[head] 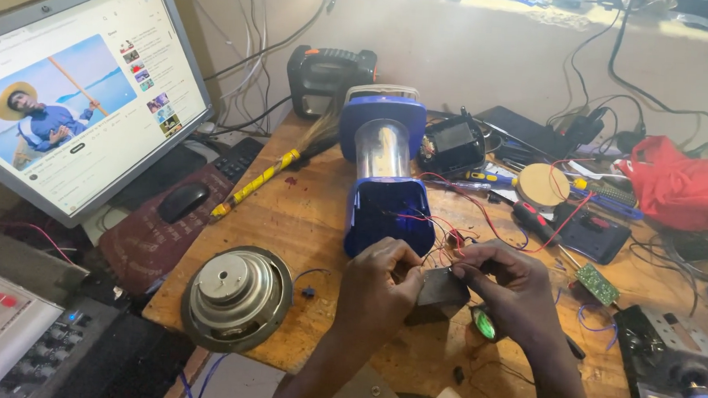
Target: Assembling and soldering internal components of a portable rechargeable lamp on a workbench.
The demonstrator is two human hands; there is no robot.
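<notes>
Both the left hand [378, 285] and right hand [511, 292] pinch a small dark block [439, 294] (fingers narrow), so a tug could snap the thin red wires [449, 228] to the blue lantern [387, 189].

Both forearms rise from the bottom edge and lean toward each other, the hands meeting near the middle of the view. The left hand [378, 285] shows its back to the camera, knuckles up, fingers curled inward and pinched at the tips. The right hand [511, 292] sits just beside it — wrist bent, fingers folded toward the left, thumb and forefinger drawn together. The fingertips of the two hands are nearly touching — neither palm shows.
</notes>
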